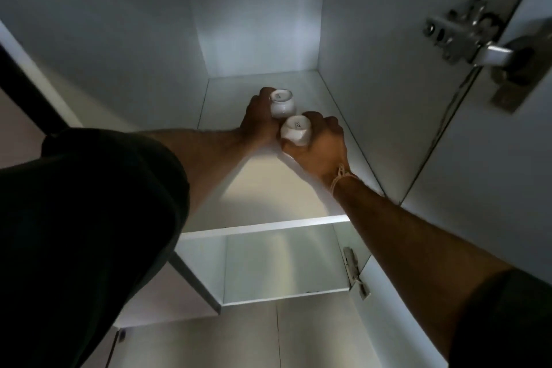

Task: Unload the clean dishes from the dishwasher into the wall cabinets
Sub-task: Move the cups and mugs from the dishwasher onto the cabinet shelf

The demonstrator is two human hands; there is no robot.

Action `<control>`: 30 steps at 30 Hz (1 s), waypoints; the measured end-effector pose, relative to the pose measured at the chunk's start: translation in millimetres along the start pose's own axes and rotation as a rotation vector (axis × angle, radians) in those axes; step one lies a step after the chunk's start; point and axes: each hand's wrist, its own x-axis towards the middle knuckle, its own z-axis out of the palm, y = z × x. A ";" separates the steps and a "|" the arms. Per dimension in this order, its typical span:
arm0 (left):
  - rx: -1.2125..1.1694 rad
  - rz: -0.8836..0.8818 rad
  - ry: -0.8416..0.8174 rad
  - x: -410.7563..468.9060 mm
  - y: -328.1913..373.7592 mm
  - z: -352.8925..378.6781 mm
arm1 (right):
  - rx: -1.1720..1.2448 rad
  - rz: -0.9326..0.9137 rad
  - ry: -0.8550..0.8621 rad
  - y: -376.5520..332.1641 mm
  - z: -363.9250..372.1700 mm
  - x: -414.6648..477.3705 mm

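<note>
Both arms reach into the open wall cabinet, over its upper shelf. The left hand grips one small white cup, held upside down. The right hand grips a second white cup, also inverted. The two cups touch each other. The door hinge sits at the right.

The scene is viewed by one head camera only, from below the shelf, tilted upward into the open wall cabinet, at arm's reach.
</note>
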 end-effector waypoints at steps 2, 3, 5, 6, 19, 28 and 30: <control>-0.022 0.041 -0.007 5.7 -4.1 5.7 | 0.029 0.024 0.029 3.1 4.9 7.6; -0.048 0.047 -0.018 9.1 -6.2 9.0 | 0.055 0.045 0.044 4.2 5.5 10.8; -0.087 0.049 -0.034 18.0 -8.9 15.4 | 0.112 0.088 0.081 7.6 5.8 18.4; -0.097 0.052 -0.041 22.8 -9.0 18.8 | 0.112 0.102 0.098 9.7 6.2 22.3; -0.152 0.125 -0.094 62.3 15.5 67.8 | -0.074 0.247 0.247 15.9 8.5 39.0; -0.158 0.101 -0.123 66.6 19.5 70.2 | -0.182 0.249 0.269 10.0 9.5 36.7; -0.156 0.071 -0.137 65.3 19.1 69.3 | -0.189 0.251 0.269 9.3 9.0 36.6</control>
